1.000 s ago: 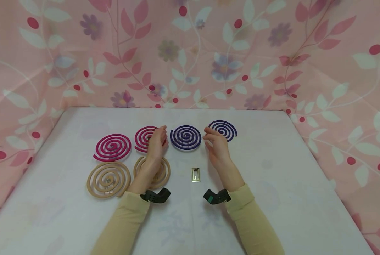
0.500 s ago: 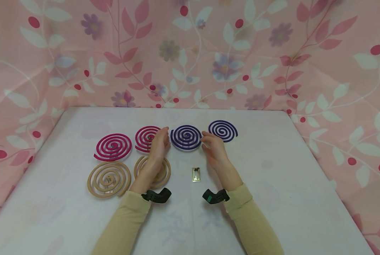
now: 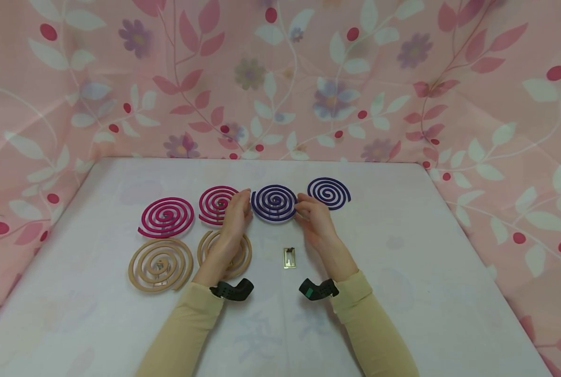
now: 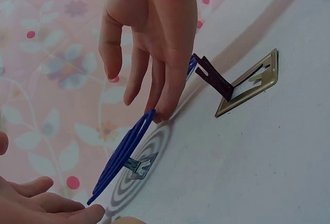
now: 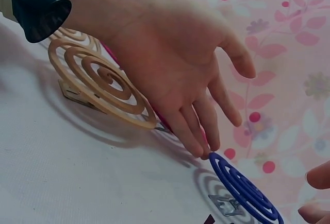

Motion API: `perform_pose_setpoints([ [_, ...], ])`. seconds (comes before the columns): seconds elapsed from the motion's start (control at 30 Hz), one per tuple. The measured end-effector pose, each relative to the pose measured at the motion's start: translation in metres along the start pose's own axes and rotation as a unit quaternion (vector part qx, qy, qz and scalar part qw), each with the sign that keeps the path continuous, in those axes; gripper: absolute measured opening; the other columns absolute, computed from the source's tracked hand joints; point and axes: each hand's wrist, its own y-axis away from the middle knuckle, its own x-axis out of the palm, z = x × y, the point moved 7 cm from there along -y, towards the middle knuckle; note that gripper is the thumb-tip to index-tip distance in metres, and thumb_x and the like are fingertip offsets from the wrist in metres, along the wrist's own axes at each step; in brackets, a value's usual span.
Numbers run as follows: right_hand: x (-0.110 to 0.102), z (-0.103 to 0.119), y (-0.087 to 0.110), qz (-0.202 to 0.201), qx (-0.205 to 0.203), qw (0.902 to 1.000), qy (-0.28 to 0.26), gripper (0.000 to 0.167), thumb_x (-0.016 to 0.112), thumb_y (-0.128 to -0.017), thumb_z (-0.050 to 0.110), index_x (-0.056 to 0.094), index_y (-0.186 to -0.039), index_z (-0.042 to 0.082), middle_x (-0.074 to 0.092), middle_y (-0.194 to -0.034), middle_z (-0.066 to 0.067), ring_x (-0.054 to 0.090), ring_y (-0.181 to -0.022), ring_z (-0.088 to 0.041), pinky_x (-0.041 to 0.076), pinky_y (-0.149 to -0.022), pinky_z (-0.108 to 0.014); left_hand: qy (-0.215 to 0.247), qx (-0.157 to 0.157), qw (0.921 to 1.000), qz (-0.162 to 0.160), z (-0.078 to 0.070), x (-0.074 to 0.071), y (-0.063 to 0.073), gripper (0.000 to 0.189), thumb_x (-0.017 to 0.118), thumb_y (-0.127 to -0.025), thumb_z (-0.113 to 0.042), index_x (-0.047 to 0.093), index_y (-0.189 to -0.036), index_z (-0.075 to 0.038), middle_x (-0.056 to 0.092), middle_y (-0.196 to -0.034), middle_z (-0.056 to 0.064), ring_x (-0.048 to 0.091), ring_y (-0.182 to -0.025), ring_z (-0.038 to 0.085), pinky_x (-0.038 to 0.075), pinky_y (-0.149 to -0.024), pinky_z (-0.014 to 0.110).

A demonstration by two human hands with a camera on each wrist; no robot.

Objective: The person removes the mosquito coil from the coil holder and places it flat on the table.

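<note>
A dark blue mosquito coil [image 3: 275, 201] stands raised on a small metal stand [image 4: 144, 168], between my two hands. My left hand [image 3: 235, 215] is at its left edge, palm facing inward; in the right wrist view its fingers are extended and the fingertips reach the rim. On the opposite side my right hand [image 3: 319, 220] brings its fingertips to the right rim, fingers loosely bent. In the left wrist view the right hand's fingertips meet the coil's upper end. Nearer me, a brass coil stand [image 3: 289, 258] lies with its dark tab upright and no coil on it.
Another dark blue coil [image 3: 328, 194] is behind my right hand. Left of centre are a pink coil [image 3: 167, 217], a second pink coil [image 3: 210, 205] and a tan coil [image 3: 160, 266]. My left forearm partly covers another tan coil [image 3: 244, 256]. Pink floral cloth [image 3: 280, 78] walls the white table.
My right hand has moved left, from near the far blue coil to the middle blue coil's right rim. My left hand has shifted slightly right, up to its left rim.
</note>
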Motion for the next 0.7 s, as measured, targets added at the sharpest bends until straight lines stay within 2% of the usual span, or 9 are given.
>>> perform_pose_setpoints([
  [0.1, 0.0010, -0.0007, -0.0005, 0.003, 0.004, 1.0000, -0.002, 0.061, 0.047, -0.088, -0.011, 0.037, -0.148, -0.008, 0.037, -0.153, -0.021, 0.041, -0.133, -0.030, 0.030, -0.120, -0.042, 0.008, -0.001, 1.0000, -0.002, -0.0001, 0.0002, 0.0008, 0.051, 0.038, -0.106, -0.029, 0.038, -0.148, -0.001, 0.038, -0.156, 0.014, 0.033, -0.147, 0.026, 0.029, -0.121, 0.041],
  [0.33, 0.0016, -0.0001, 0.0008, 0.007, 0.005, 0.9999, -0.013, 0.060, 0.048, -0.089, -0.011, 0.039, -0.148, -0.007, 0.039, -0.152, -0.021, 0.042, -0.136, -0.030, 0.033, -0.119, -0.040, 0.007, 0.013, 0.9999, -0.001, -0.0005, 0.0007, 0.0046, 0.050, 0.040, -0.106, -0.027, 0.038, -0.148, 0.001, 0.040, -0.155, 0.015, 0.036, -0.146, 0.027, 0.032, -0.120, 0.040],
  [0.7, 0.0032, 0.0022, 0.0017, 0.013, 0.001, 0.9997, -0.020, 0.058, 0.047, -0.091, -0.012, 0.039, -0.148, -0.007, 0.038, -0.152, -0.021, 0.042, -0.131, -0.028, 0.035, -0.117, -0.040, 0.015, 0.026, 0.9995, -0.006, -0.0041, -0.0001, 0.0062, 0.050, 0.043, -0.105, -0.027, 0.041, -0.147, 0.001, 0.044, -0.152, 0.017, 0.041, -0.143, 0.028, 0.035, -0.118, 0.038],
])
